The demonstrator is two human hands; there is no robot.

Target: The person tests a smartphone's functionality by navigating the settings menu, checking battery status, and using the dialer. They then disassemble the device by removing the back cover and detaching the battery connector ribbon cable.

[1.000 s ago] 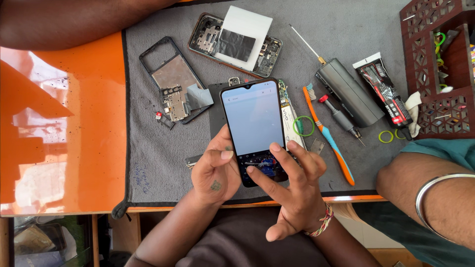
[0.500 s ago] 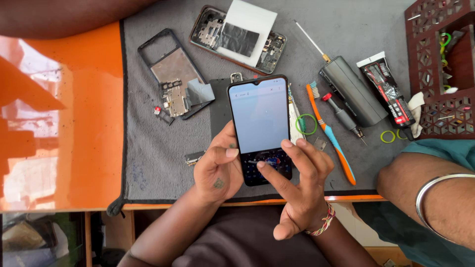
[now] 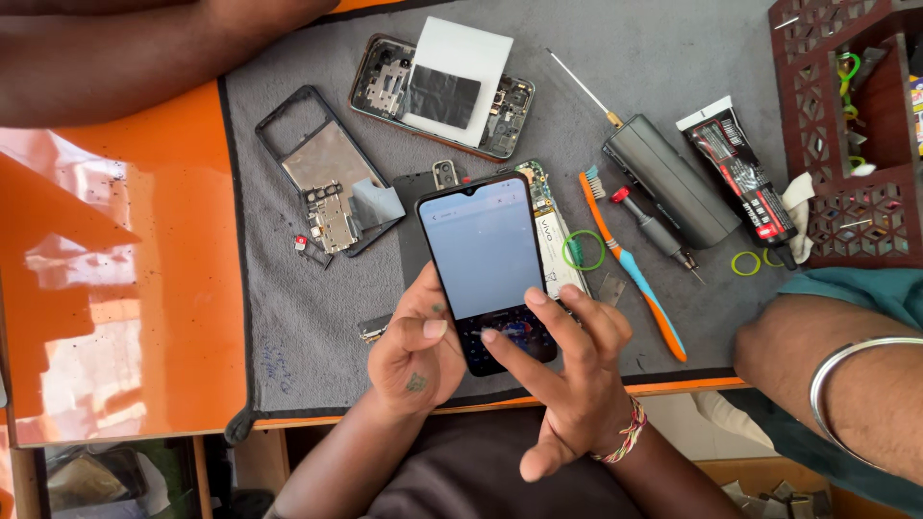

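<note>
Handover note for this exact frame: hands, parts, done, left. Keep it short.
Left hand: holds the lit phone from below, above the grey mat.
Right hand: fingers on the lower screen, touching the dark keyboard area.
On the mat: opened phone with a white sheet on it, bare frame, toothbrush, electric screwdriver, glue tube.
Done: held phone is closed and powered.
Left: the other two phones lie open.

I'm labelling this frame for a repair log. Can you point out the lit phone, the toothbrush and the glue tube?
lit phone (image 3: 484,255), head view, middle of the screen.
toothbrush (image 3: 642,284), head view, blue-orange handle.
glue tube (image 3: 740,178), head view, middle of the black body.
</note>
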